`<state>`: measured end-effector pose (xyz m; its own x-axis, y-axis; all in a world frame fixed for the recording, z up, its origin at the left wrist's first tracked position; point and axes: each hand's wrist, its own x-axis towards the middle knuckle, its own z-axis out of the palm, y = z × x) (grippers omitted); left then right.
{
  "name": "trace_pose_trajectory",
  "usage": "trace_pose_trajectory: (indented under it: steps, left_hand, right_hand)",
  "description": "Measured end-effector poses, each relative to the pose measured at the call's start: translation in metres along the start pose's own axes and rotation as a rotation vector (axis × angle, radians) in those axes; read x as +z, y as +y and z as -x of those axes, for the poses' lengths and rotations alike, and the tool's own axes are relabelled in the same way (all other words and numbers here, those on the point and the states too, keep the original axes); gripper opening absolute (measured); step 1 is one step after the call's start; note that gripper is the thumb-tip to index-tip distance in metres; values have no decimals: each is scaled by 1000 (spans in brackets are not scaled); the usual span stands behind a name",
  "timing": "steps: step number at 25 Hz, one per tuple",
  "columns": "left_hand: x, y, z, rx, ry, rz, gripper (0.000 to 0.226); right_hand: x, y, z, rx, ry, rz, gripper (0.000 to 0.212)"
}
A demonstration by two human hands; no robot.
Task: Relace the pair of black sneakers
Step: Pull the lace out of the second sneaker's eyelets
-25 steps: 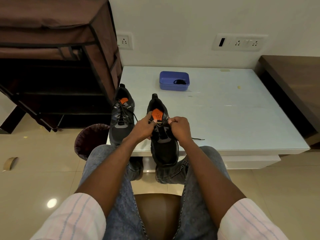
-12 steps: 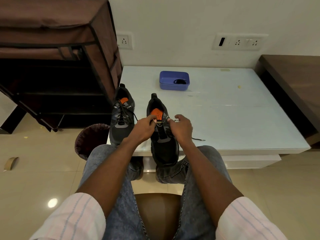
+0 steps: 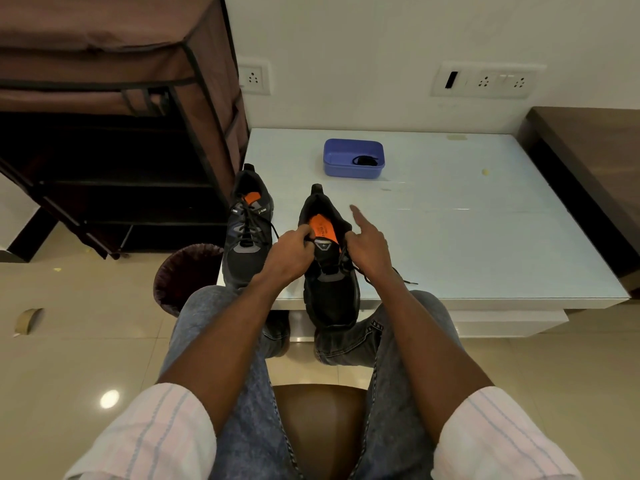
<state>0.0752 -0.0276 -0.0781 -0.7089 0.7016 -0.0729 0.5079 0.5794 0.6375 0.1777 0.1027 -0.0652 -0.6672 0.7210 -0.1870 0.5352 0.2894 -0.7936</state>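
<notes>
The person sat on a brown seat facing a low white glass-topped table (image 3: pixel 485 237), working on the black mesh sneaker with the orange insole (image 3: pixel 329 271), which rested with its toe hanging over the table's near edge toward the knees and its heel away, probably so that the eyelets faced up within easy reach. The left hand (image 3: pixel 289 256) was curled at the sneaker's left collar, its fingertips pinching what looked like the tongue or the top of the black lace (image 3: pixel 349 263); exactly which could not be told, since the fingers covered the spot. The right hand (image 3: pixel 369 245) gripped the right side of the collar with its lower fingers while the forefinger stuck out straight, pointing away over the table, apparently freed to hook or guide the lace. A loose lace end trailed out on the glass to the right of the wrist, which suggested the upper eyelets were not yet finished on this shoe. The second black sneaker with grey panels (image 3: pixel 247 226) stood just beside it to the left, near the table's left edge, laced up the front with loose ends, so it seemed the further along of the pair. A blue plastic box (image 3: pixel 353 158) holding something small and dark sat well apart, farther back on the table, out of the way of the work.
</notes>
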Motion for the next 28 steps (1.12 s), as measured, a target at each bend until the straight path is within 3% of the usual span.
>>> trace_pose_trajectory:
  steps: [3, 5, 7, 10, 14, 17, 19, 22, 25, 28]
  left_hand:
    - [10, 2, -1, -6, 6, -63, 33]
    - [13, 8, -4, -44, -47, 35, 30]
    - [13, 12, -3, -87, -141, 154, 24]
    - [14, 10, -1, -23, -147, 112, 24]
    - [1, 12, -2, -167, -64, 627, 50]
    - [-12, 10, -4, -393, 73, 889, 11]
    - [-17, 8, -1, -513, 122, 1009, 16]
    - [-14, 6, 2, -356, 104, 861, 10]
    - [-1, 5, 1, -31, -37, 411, 42]
    - [9, -2, -2, 77, -41, 93, 34]
  right_hand:
    - [-10, 0, -1, -63, -95, 1, 36]
    - [-14, 2, 0, -41, -144, -37, 30]
    - [-16, 3, 0, -2, -177, -58, 27]
    - [-15, -4, -3, 6, -234, 38, 36]
    - [-13, 0, -6, -15, -222, 92, 33]
    - [-14, 2, -3, -13, -181, 32, 29]
    - [-16, 0, 0, 12, -197, -49, 30]
    - [-18, -4, 3, 20, -220, -102, 37]
    - [-18, -7, 2, -5, -243, -42, 44]
    - [-17, -7, 1, -36, -251, 11, 44]
